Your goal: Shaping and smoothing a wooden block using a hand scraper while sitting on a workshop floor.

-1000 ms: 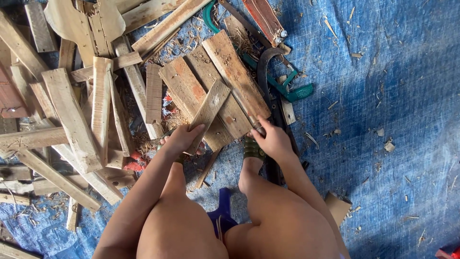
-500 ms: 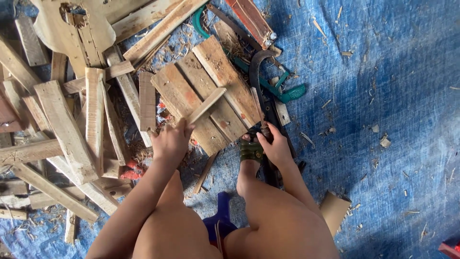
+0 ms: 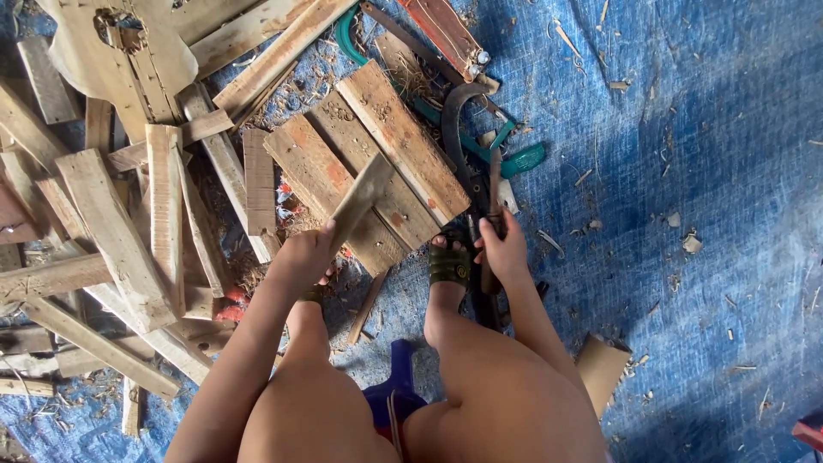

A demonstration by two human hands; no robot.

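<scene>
My left hand (image 3: pixel 304 257) grips the lower end of a short wooden slat (image 3: pixel 362 199), which leans over three wide weathered planks (image 3: pixel 403 141) lying side by side on the blue tarp (image 3: pixel 686 129). My right hand (image 3: pixel 503 250) is closed around the brown handle (image 3: pixel 495 184) of a dark curved blade (image 3: pixel 452 120), just right of the planks. My sandalled foot (image 3: pixel 450 261) rests between the two hands, against the planks' near edge. My bare knees fill the bottom of the view.
A heap of loose wooden slats (image 3: pixel 111 231) covers the left side. A green-handled saw (image 3: pixel 519 160) and a reddish wooden piece (image 3: pixel 446 34) lie beyond the blade. A cardboard scrap (image 3: pixel 602 369) sits by my right leg. Wood chips dot the tarp.
My left hand has shifted slightly left and drawn the slat with it. My right hand has stayed on the blade's handle, with the handle now standing above the fingers.
</scene>
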